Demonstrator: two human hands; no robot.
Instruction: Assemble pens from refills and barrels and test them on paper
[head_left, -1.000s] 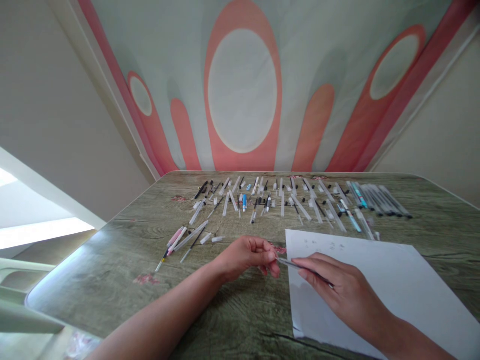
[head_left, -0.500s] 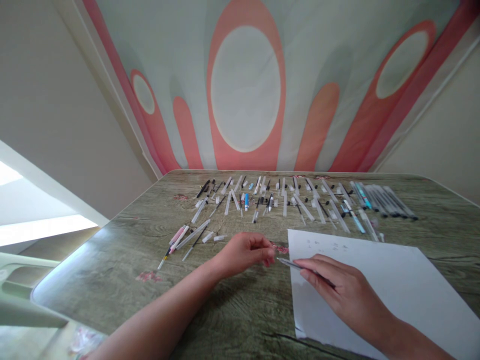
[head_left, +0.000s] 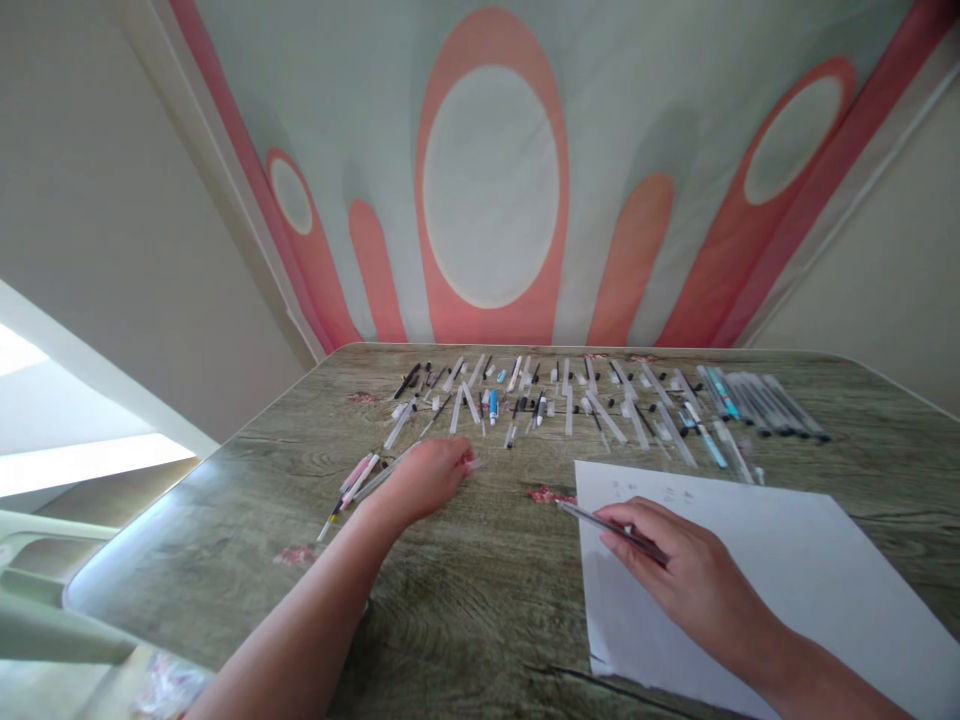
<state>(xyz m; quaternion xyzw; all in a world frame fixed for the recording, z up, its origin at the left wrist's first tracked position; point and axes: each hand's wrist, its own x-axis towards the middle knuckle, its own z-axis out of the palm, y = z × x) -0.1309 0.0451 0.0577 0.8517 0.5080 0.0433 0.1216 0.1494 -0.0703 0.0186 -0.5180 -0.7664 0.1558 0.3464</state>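
My right hand [head_left: 667, 560] is closed around a slim grey pen [head_left: 592, 520], its tip pointing left past the edge of a white sheet of paper [head_left: 787, 600]. Faint small marks show near the sheet's top left. Over the table to the left, my left hand [head_left: 431, 475] has its fingers pinched together. A short translucent pen cap [head_left: 478, 463] sticks out from those fingertips. Behind that wrist lie a clear pen barrel [head_left: 371, 484], partly hidden, a pink pen [head_left: 352, 474] and a white pen [head_left: 364, 482].
Across the back of the wood-patterned table [head_left: 465, 620] are spread several clear pen barrels, refills and small caps, with a blue pen piece [head_left: 493, 404] among them. Several capped pens [head_left: 772, 405] lie side by side at the right. A pale green chair [head_left: 52, 600] stands at left.
My left hand has moved left and away from the pen tip, and a translucent pen cap now shows at its fingers. My right hand stays nearly in place with the pen.
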